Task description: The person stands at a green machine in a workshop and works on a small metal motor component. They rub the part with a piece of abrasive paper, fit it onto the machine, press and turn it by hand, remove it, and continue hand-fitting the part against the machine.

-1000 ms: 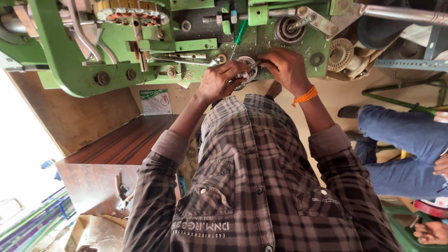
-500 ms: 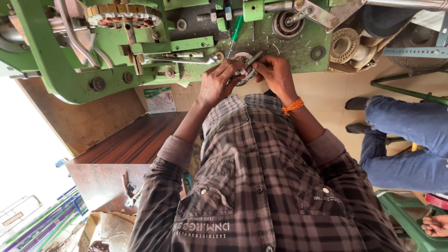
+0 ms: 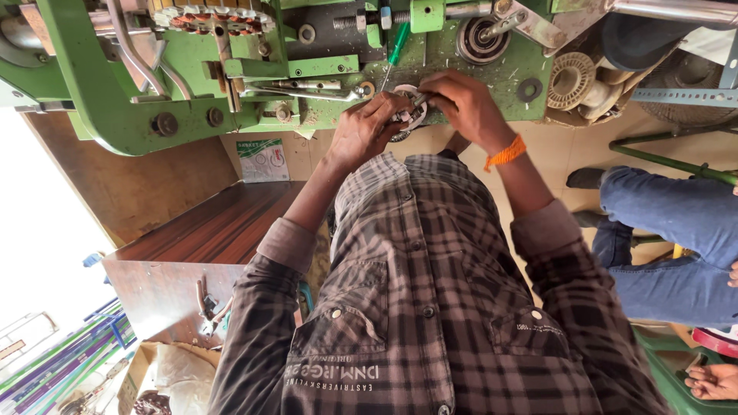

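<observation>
My left hand point(image 3: 367, 129) and my right hand point(image 3: 463, 106) meet at a small round metal part point(image 3: 410, 114) against the face of a green machine point(image 3: 100, 92). The left hand's fingers pinch the part's left side. My right hand, with an orange band point(image 3: 505, 153) on its wrist, closes over the part's right side and hides much of it. A green-handled screwdriver point(image 3: 397, 42) sticks out of the machine just above the part. My checked shirt sleeves fill the lower middle of the view.
The machine carries a wound coil point(image 3: 207, 17), a bearing point(image 3: 477, 38), bolts and levers. A cream spool point(image 3: 573, 81) sits at its right. A dark wooden table point(image 3: 207, 230) stands at the left. Another person's legs in blue jeans point(image 3: 676, 230) and hand point(image 3: 711, 380) are at the right.
Both hands stay on the round part; my right hand has shifted a little further over it. The view has drifted slightly.
</observation>
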Action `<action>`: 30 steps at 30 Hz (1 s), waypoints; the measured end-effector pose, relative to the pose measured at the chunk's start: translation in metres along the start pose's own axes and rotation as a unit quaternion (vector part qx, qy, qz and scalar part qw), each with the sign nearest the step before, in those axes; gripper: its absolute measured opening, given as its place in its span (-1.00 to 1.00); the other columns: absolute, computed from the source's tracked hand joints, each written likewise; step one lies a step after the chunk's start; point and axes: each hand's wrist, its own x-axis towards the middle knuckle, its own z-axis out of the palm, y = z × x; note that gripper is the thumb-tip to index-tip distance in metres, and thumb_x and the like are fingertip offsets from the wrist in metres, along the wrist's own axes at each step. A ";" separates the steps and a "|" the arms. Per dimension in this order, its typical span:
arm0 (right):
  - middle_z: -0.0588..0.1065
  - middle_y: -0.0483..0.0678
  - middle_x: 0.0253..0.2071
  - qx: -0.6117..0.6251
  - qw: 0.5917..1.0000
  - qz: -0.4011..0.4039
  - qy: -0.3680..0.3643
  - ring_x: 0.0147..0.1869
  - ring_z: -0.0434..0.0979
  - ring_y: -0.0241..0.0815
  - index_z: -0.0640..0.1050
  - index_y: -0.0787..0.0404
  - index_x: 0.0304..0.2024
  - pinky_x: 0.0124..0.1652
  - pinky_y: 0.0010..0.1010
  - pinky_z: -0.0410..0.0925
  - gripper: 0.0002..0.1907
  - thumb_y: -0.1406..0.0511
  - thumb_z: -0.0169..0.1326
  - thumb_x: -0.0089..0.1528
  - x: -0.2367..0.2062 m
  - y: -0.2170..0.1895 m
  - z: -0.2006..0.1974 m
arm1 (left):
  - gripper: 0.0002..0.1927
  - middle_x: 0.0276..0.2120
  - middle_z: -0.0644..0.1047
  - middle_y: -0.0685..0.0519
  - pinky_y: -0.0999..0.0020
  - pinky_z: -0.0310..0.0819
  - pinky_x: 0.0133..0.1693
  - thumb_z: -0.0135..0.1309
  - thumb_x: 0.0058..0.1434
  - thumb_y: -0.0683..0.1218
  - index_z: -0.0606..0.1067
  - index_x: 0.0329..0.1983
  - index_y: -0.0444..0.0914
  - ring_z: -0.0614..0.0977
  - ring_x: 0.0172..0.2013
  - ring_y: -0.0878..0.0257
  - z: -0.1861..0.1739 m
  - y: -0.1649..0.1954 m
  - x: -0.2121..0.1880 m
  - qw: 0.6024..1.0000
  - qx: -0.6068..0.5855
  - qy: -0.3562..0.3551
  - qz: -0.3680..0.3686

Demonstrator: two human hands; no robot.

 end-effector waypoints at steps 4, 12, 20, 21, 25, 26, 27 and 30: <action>0.59 -0.01 -0.05 -0.075 0.996 -0.009 -0.050 -0.11 0.66 0.01 0.61 0.25 -0.01 -0.17 -0.27 0.50 -0.71 0.48 0.30 0.23 0.006 0.011 -0.009 | -0.67 -0.03 0.59 0.16 0.23 0.58 -0.28 0.28 0.26 -0.05 0.50 0.07 -0.08 0.69 -0.22 0.11 0.002 0.002 0.000 0.999 0.033 -0.002 -0.010; 0.52 0.15 0.05 0.119 0.991 -0.058 0.015 0.03 0.55 -0.04 0.48 0.38 0.13 -0.02 -0.25 0.40 -0.66 0.21 0.06 0.48 0.030 -0.126 -0.058 | -0.71 -0.08 0.59 0.15 0.26 0.58 -0.37 0.26 0.29 -0.05 0.50 0.05 -0.10 0.70 -0.26 0.12 0.007 0.002 0.000 0.998 0.048 0.040 -0.026; 0.22 -0.19 -0.50 0.483 0.761 -0.409 0.141 -0.55 0.52 -0.21 0.13 0.03 -0.48 -0.51 -0.35 0.37 -0.62 0.63 -0.16 0.14 -0.014 -0.232 -0.090 | -0.68 -0.08 0.58 0.09 0.19 0.58 -0.30 0.27 0.26 -0.10 0.50 0.06 -0.11 0.68 -0.24 0.06 0.011 0.012 0.000 0.996 0.051 0.057 -0.036; 0.16 -0.21 -0.52 0.442 0.749 -0.464 0.170 -0.58 0.51 -0.22 0.07 0.00 -0.51 -0.55 -0.38 0.36 -0.52 0.70 -0.18 0.08 -0.012 -0.237 -0.093 | -0.67 -0.08 0.58 0.08 0.19 0.58 -0.29 0.27 0.27 -0.10 0.49 0.07 -0.12 0.68 -0.24 0.05 0.011 0.014 0.000 0.996 0.049 0.063 -0.035; 0.16 -0.20 -0.53 0.438 0.736 -0.465 0.223 -0.62 0.50 -0.26 0.06 0.02 -0.54 -0.55 -0.41 0.36 -0.51 0.65 -0.09 0.16 -0.008 -0.246 -0.095 | -0.67 -0.09 0.58 0.10 0.19 0.57 -0.30 0.27 0.26 -0.12 0.49 0.07 -0.12 0.68 -0.26 0.06 0.012 0.018 0.002 0.997 0.047 0.050 -0.043; 0.14 -0.20 -0.54 0.434 0.740 -0.456 0.235 -0.62 0.49 -0.27 0.06 0.03 -0.55 -0.55 -0.42 0.35 -0.52 0.62 -0.06 0.18 -0.011 -0.247 -0.094 | -0.67 -0.09 0.58 0.09 0.19 0.57 -0.31 0.27 0.26 -0.12 0.49 0.07 -0.12 0.68 -0.27 0.06 0.011 0.018 0.003 0.997 0.048 0.047 -0.044; 0.13 -0.21 -0.55 0.430 0.744 -0.447 0.247 -0.63 0.47 -0.29 0.06 0.05 -0.56 -0.56 -0.43 0.33 -0.53 0.59 -0.03 0.19 -0.014 -0.246 -0.092 | -0.67 -0.09 0.57 0.09 0.19 0.56 -0.32 0.27 0.26 -0.13 0.49 0.07 -0.12 0.68 -0.28 0.07 0.012 0.016 0.003 0.997 0.051 0.043 -0.045; 0.20 -0.22 -0.55 0.447 0.743 -0.440 0.234 -0.59 0.53 -0.28 0.13 0.05 -0.55 -0.54 -0.40 0.39 -0.60 0.57 -0.10 0.24 -0.025 -0.243 -0.093 | -0.70 -0.12 0.56 0.10 0.18 0.55 -0.34 0.28 0.31 -0.11 0.48 0.06 -0.11 0.68 -0.29 0.06 0.012 0.015 0.001 0.996 0.045 0.019 -0.070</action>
